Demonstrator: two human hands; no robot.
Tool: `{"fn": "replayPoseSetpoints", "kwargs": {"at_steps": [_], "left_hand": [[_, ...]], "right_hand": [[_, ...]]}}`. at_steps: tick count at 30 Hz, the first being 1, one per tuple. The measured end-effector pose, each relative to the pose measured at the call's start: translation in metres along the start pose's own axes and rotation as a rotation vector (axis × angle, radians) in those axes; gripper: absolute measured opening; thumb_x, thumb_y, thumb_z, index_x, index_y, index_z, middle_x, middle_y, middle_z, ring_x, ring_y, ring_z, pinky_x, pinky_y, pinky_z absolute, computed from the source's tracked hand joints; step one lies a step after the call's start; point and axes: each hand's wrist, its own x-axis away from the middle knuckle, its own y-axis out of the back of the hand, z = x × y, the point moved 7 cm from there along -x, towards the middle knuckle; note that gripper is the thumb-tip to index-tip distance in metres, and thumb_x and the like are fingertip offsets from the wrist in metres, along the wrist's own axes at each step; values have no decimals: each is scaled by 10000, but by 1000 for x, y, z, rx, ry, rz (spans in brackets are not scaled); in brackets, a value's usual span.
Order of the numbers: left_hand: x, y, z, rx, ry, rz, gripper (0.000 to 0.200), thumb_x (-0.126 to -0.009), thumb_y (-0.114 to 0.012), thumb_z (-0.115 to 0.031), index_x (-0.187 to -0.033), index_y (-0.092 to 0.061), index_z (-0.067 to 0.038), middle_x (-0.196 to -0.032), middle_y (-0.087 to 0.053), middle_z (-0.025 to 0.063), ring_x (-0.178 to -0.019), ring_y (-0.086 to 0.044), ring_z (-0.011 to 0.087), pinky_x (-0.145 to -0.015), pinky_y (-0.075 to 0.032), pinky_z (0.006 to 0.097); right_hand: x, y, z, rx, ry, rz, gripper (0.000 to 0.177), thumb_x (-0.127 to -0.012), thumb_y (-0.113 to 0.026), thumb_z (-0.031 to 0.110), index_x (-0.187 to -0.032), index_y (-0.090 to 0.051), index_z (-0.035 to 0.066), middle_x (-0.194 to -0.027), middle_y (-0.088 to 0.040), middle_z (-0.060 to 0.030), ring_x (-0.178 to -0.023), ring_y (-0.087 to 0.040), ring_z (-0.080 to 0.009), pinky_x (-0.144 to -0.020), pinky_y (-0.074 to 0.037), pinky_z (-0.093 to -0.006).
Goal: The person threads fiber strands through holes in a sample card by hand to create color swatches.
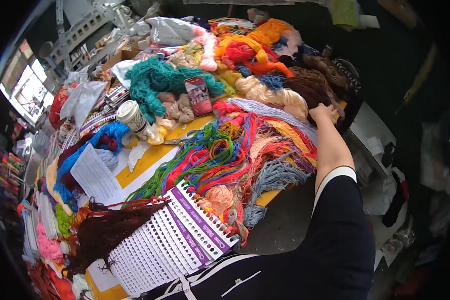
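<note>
My right hand (323,113) reaches to the far right edge of the yellow table (267,198), at a dark brown yarn bundle (309,86) and beside a cream skein (280,98). Its fingers are partly hidden, and whether they grip yarn is unclear. No left hand shows. Closest to my body lie fanned white punched cards (175,235) with purple bands, and dark maroon threads (117,227) rest at their left side. Multicoloured thread (220,150) spreads over the middle, with grey-blue thread (277,177) at its right.
A phone (198,96) leans on teal yarn (152,82). Left of it stand a lidded paper cup (132,117) and scissors (182,139). A written sheet (96,175) lies over blue yarn. Orange yarn (270,32) is heaped at the back. Plastic bags and papers lie beyond the right edge.
</note>
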Motion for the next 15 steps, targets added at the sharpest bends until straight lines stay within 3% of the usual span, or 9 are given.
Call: {"fn": "replayPoseSetpoints", "kwargs": {"at_steps": [1,4,5,6,8,9,11,14,15], "left_hand": [[-3,4,1,23,18,-29,280,-894,-459,-207,-1088,-542,-23,-950,-577,55,-730,-467,143,-631,-390,275],[-6,22,16,104,82,-125,280,-907,-439,-253,-1071,-547,-52,-900,-578,29,-659,-443,113,-565,-364,249],[-5,31,24,137,102,-163,282,-911,-433,-268,-1065,-549,-62,-884,-579,20,-636,-435,102,-543,-356,240],[-6,40,34,171,122,-199,284,-916,-427,-283,-1059,-551,-72,-867,-579,12,-612,-427,92,-520,-347,231],[-16,55,56,236,163,-262,290,-925,-414,-313,-1048,-554,-92,-833,-580,-6,-565,-411,72,-476,-331,213],[-19,64,72,267,189,-292,294,-929,-407,-329,-1042,-555,-101,-817,-581,-14,-541,-403,62,-454,-322,204],[-26,80,106,323,244,-352,304,-938,-395,-359,-1031,-559,-121,-783,-582,-32,-494,-387,41,-410,-305,186],[-35,116,165,378,305,-434,315,-947,-382,-389,-1019,-562,-140,-750,-582,-49,-446,-371,21,-365,-289,169],[-19,92,149,337,373,-376,410,-886,-440,-408,-1143,-553,-109,-892,-587,-15,-549,-474,118,-364,-337,241]], "right_hand": [[-6,-4,-1,5,-16,38,634,-727,-608,317,-1329,-439,206,-1466,-216,-153,-1354,-176,-349,-1036,-269,-526],[-106,-21,13,-987,73,88,497,-695,-651,229,-1149,-556,51,-1217,-510,-176,-1164,-431,-331,-969,-360,-441],[-105,4,32,-1479,35,69,371,-682,-662,148,-1012,-623,-17,-1083,-604,-171,-1037,-539,-315,-933,-395,-403],[-103,44,52,-1531,13,214,356,-733,-643,281,-992,-629,36,-955,-658,-124,-924,-603,-295,-850,-449,-429],[-51,133,106,-1841,157,497,190,-799,-595,219,-877,-615,47,-889,-648,-90,-844,-600,-280,-826,-468,-424],[2,177,125,-1843,269,495,56,-787,-593,145,-763,-608,98,-746,-624,-46,-742,-592,-215,-715,-483,-388],[60,245,160,-1921,734,371,122,-844,-538,104,-926,-612,52,-942,-642,-106,-921,-608,-272,-842,-484,-440],[163,329,191,-1772,1086,200,244,-873,-506,118,-1075,-575,-1,-1077,-610,-158,-988,-596,-297,-851,-488,-448],[304,335,176,-1791,1279,200,318,-780,-653,134,-1069,-560,39,-930,-641,-74,-939,-589,-177,-839,-478,-357]]}}
